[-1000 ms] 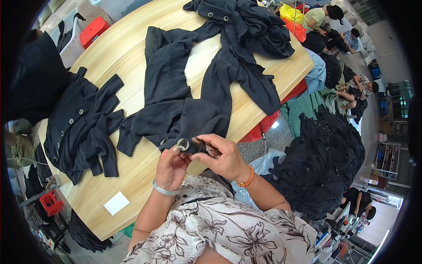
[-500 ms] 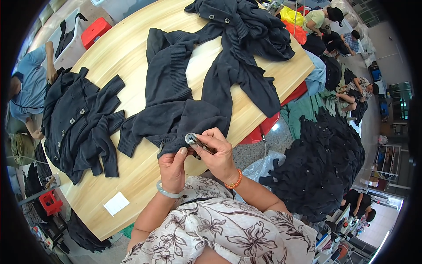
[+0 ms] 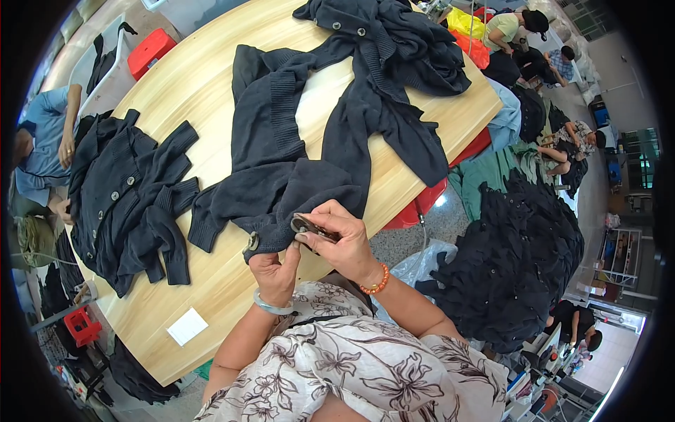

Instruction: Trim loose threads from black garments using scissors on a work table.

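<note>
A black knit cardigan (image 3: 271, 126) lies spread over the wooden table, its near edge drawn toward me. My left hand (image 3: 275, 276) is closed on that ribbed edge, fingers partly under the fabric. A button (image 3: 251, 241) shows at the edge, just left of these fingers. In my right hand (image 3: 346, 240), between thumb and fingers, is a small dark metal tool with a rounded end (image 3: 301, 224). The rounded end rests at the knit, close to my left thumb. The rest of the tool is mostly covered by my fingers.
Another black buttoned cardigan (image 3: 123, 204) lies at the left, where a person in blue (image 3: 46, 151) touches it. A white paper (image 3: 187, 326) is on the wooden table (image 3: 148, 330). Right of the table rises a heap of black garments (image 3: 513, 274). A red stool (image 3: 82, 325) stands lower left.
The tool's rounded end has tilted and shifted slightly left, down against the fabric. The cardigan's edge has turned, so the button now shows. At left, the other person's arm has drawn back.
</note>
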Available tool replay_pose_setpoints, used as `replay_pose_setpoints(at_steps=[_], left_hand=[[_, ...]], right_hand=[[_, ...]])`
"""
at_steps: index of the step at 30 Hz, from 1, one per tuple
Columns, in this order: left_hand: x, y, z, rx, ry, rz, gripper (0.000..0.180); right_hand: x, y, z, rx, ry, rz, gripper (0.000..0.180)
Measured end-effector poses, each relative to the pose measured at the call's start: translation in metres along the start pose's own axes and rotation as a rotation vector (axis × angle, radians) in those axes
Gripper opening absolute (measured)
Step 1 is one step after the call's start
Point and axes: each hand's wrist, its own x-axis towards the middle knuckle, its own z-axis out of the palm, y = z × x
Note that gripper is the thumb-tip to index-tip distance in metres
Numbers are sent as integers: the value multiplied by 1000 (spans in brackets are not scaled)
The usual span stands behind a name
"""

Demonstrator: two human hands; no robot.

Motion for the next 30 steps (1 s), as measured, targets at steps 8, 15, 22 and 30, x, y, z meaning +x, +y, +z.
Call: replay_pose_setpoints(at_steps=[8, 15, 22, 30], left_hand=[[1, 3, -7, -202, -37, -160, 18], [15, 14, -7, -644, -64, -526, 22], [13, 3, -11, -585, -73, -438, 24], [18, 11, -16, -665, -173, -580, 17]], right_hand=[[4, 8, -14, 108, -187, 104, 31], [2, -4, -9, -84, -117, -6, 36], [-5, -13, -10, -382, -32, -117, 36], [-3, -24, -7, -635, 7, -396, 29]])
